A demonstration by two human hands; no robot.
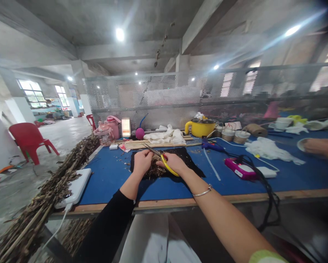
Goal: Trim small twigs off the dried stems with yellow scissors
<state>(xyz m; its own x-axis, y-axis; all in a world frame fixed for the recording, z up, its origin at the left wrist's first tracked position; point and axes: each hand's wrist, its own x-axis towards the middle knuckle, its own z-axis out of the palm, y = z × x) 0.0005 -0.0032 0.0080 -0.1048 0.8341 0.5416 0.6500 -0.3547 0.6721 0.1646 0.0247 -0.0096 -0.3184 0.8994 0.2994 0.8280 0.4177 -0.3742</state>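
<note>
My right hand point(176, 163) is closed around a pair of scissors point(168, 167) with yellow handles. Their dark blades point up and left, above my left hand. My left hand point(142, 162) is pinched shut close to the blades; whatever is between its fingers is too small to make out. Beneath both hands a black cloth point(192, 165) lies on the blue tabletop, with a heap of brown dried plant bits point(156, 171) on it. Some crumbs are scattered to the left of the cloth.
Behind the cloth lie wooden sticks point(136, 145), white cloths point(166, 136) and a yellow pot point(203, 128). To the right are a blue glue gun point(213, 145), a magenta power strip point(239, 169) and another person's hand point(319, 146). Dried stalks point(56, 175) line the left edge.
</note>
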